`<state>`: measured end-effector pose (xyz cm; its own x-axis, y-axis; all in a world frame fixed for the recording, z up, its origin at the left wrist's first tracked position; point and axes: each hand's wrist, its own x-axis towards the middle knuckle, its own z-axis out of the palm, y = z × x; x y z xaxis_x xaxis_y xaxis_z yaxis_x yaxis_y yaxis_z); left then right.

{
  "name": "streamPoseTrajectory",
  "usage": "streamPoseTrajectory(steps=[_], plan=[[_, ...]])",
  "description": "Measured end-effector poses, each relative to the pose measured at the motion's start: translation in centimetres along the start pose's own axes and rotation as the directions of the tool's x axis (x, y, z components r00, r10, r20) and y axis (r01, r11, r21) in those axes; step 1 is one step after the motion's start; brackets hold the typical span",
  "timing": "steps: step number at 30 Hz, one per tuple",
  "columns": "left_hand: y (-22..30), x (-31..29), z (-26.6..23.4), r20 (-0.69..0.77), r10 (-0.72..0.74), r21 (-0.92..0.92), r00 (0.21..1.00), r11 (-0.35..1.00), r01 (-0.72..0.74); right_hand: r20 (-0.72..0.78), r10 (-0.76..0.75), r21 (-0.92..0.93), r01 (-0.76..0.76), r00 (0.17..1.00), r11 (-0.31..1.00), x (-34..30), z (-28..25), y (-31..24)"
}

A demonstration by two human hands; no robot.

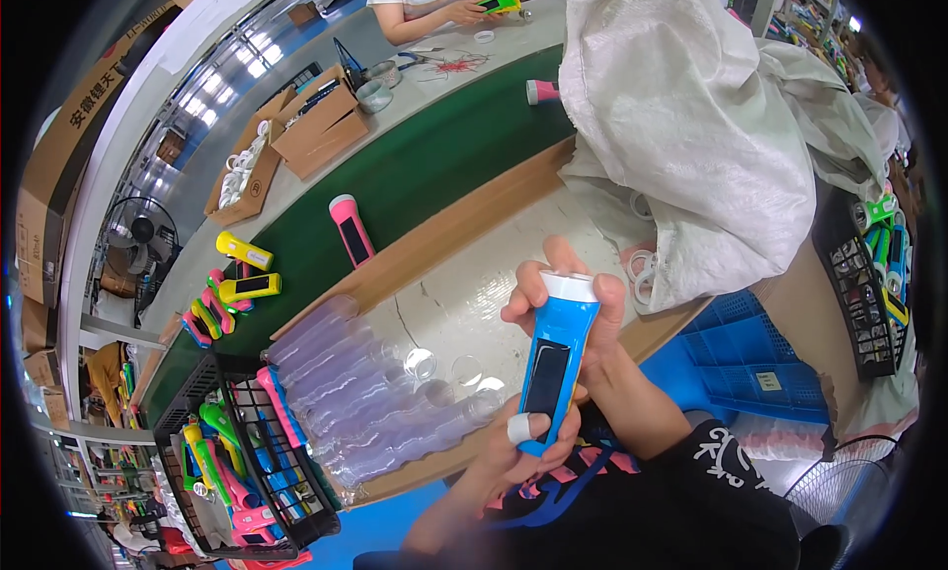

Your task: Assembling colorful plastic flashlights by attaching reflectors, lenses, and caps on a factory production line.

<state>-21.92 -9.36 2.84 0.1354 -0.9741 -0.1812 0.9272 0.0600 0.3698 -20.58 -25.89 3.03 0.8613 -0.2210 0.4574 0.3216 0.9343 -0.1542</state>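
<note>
A blue flashlight [569, 325] with a dark rectangular panel on its side tilts upright in front of my chest, its white-rimmed head [568, 285] pointing up and away. My left hand [502, 453] is closed around the lower end, with its thumb, wrapped in white tape [528, 429], pressed on the body below the panel. Up at the head, my right hand [604, 335] grips the white rim between thumb and fingers. Part of both palms is hidden behind the flashlight. Clear plastic tubes [370, 402] lie in a row left of my hands, with loose clear round pieces [422, 364] nearby.
A large white woven sack [691, 135] with white rings [642, 272] at its mouth stands right. Black baskets of colourful flashlights flank me, left [237, 372] and right [854, 284]. Several flashlights lie on the green belt [415, 165]. Across it, another person's hands [469, 13] hold a green-and-yellow flashlight.
</note>
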Motion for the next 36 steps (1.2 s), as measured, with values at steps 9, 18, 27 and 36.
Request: streamPoseTrajectory(steps=[9,18,27,36], plan=[[2.6,2.2,-3.4,0.008,0.678,0.992,0.735,-0.096,0.078,-0.535,-0.278,-0.656,-0.184,0.798,0.732,-0.6,0.8,-0.6],[2.8,1.1,-1.7,-0.33,0.223,0.537,0.917,0.844,-0.012,-0.502,0.021,-0.501,-0.311,0.864,0.807,-1.2,0.4,-2.5],[0.3,0.1,0.7,-0.232,0.08,0.446,0.969,0.894,0.033,-0.267,-0.049,-0.534,-0.105,0.962,0.839,-1.0,2.1,-1.6],[-1.0,-0.9,1.3,0.182,-0.056,-0.112,0.982,0.991,0.077,-0.012,0.053,-0.08,-0.053,0.999,0.995,-1.4,0.8,0.4]])
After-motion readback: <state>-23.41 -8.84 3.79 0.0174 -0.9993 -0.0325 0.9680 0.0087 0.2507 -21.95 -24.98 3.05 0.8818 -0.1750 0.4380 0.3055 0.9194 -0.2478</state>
